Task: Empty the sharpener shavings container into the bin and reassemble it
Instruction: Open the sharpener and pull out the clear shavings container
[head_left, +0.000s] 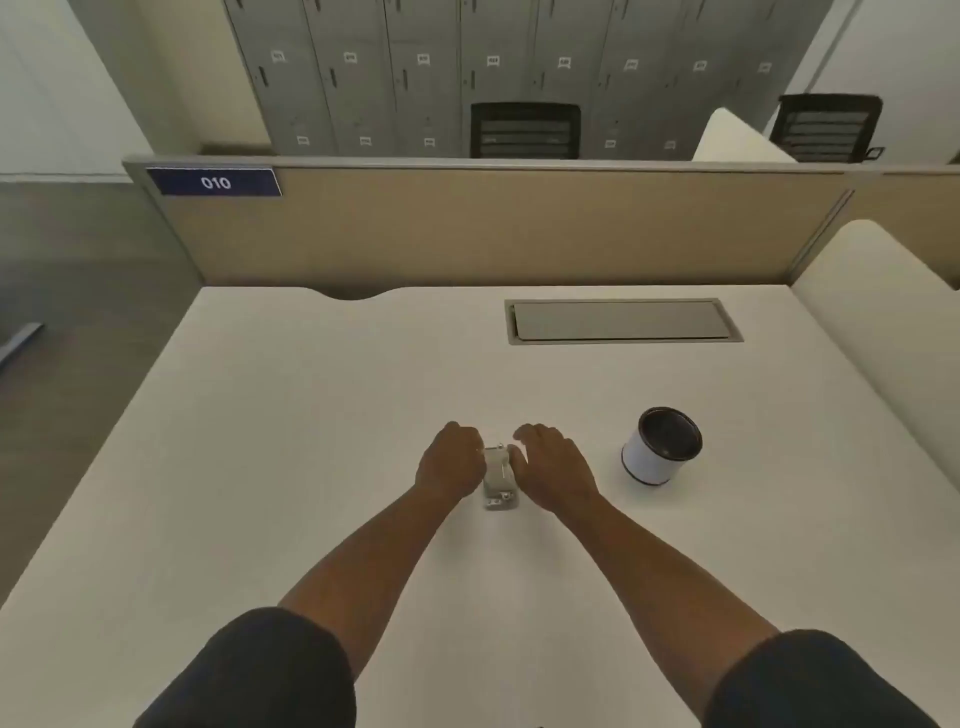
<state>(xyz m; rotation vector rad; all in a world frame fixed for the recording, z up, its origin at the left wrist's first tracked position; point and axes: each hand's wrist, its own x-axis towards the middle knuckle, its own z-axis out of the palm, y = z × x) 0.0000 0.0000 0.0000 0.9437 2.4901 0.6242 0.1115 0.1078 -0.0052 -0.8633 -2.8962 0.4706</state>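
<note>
A small grey desk sharpener (498, 480) stands on the white desk (311, 415), between my two hands. My left hand (451, 462) presses against its left side with the fingers curled around the far end. My right hand (553, 465) rests against its right side, fingers bent over the top. Only the sharpener's near end and top strip show; the rest is hidden by my hands. A small white round bin (660, 447) with a dark inside stands upright on the desk to the right of my right hand, apart from it.
A grey cable hatch (621, 321) is set into the desk at the back. A beige partition (493, 228) closes the far edge, and a white divider (893, 338) stands on the right. Lockers and two black chairs lie beyond.
</note>
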